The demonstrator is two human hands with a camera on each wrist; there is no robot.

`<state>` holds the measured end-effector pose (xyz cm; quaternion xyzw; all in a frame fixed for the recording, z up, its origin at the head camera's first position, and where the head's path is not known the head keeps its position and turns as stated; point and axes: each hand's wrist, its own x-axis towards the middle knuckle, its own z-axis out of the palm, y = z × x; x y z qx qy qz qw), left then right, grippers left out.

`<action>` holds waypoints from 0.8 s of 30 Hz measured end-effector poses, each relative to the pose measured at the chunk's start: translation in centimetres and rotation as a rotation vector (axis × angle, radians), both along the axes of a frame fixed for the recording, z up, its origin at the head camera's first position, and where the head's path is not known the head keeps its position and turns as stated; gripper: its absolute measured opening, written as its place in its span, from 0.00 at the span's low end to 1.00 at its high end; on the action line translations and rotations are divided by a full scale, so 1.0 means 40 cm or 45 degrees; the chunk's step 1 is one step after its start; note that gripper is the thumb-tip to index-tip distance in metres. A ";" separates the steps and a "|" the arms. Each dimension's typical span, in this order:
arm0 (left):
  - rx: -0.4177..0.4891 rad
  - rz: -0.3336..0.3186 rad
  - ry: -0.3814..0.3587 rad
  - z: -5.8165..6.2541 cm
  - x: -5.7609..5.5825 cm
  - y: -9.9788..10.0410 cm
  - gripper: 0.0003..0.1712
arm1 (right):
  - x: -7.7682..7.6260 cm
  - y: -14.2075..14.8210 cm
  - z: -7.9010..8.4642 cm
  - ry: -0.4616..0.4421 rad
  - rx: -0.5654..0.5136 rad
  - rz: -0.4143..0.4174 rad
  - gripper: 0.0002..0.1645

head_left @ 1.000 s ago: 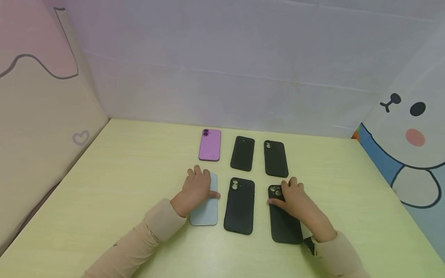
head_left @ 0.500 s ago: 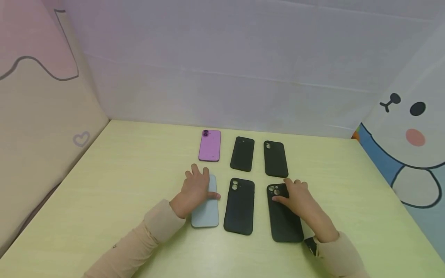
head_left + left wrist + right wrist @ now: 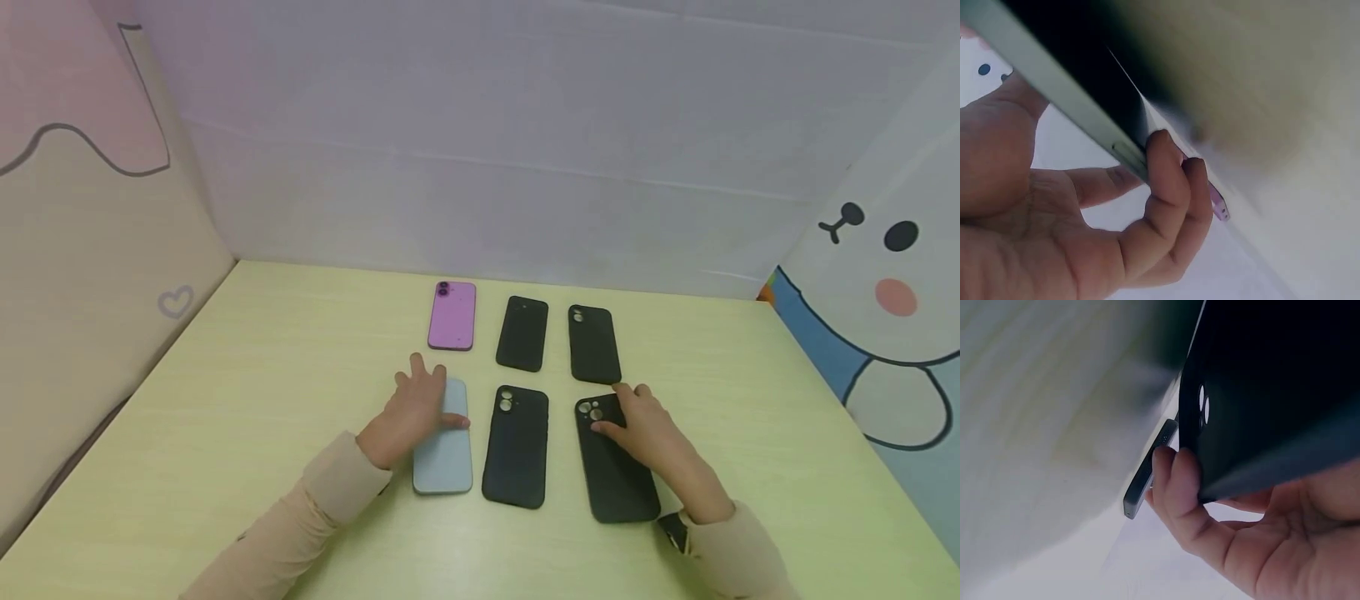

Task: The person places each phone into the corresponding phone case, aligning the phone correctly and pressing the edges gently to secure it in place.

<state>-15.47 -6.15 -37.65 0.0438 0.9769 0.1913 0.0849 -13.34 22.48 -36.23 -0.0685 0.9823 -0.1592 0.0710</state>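
In the head view my left hand (image 3: 408, 417) grips a pale blue phone (image 3: 444, 462) near its upper end, thumb across to its right edge. The left wrist view shows fingers (image 3: 1166, 169) curled at the phone's side (image 3: 1066, 97), its dark face towards the table. My right hand (image 3: 651, 429) holds a black phone case (image 3: 621, 483) by the top, thumb beside the camera holes. Seen from the right wrist, the case (image 3: 1285, 381) shows its dark hollow inside, and fingertips (image 3: 1185, 472) press its edge. Between the hands lies another black phone case (image 3: 517, 450).
Behind, a purple phone (image 3: 452, 317), a flat black phone or case (image 3: 522, 333) and a black case with camera holes (image 3: 595, 346) form a row on the pale yellow table (image 3: 300, 375). A plain cloth wall (image 3: 480, 167) rises at the back.
The pale phone has slid slightly towards me, and my left hand has shifted a little left. My right thumb moved right over the case, whose lower end swung slightly right.
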 end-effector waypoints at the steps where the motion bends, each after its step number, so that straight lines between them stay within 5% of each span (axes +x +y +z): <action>1: 0.020 -0.007 -0.024 0.002 0.000 -0.005 0.39 | 0.002 0.000 0.003 -0.006 -0.008 0.000 0.39; 12: 0.228 -0.105 -0.182 0.023 -0.017 -0.060 0.48 | 0.003 0.010 0.032 -0.084 -0.073 0.017 0.44; 19: 0.297 -0.064 -0.231 0.028 -0.024 -0.085 0.52 | 0.005 0.012 0.044 -0.119 -0.081 -0.015 0.46; 24: 0.312 -0.022 -0.219 0.027 -0.025 -0.092 0.37 | 0.004 0.014 0.046 -0.030 -0.084 0.003 0.38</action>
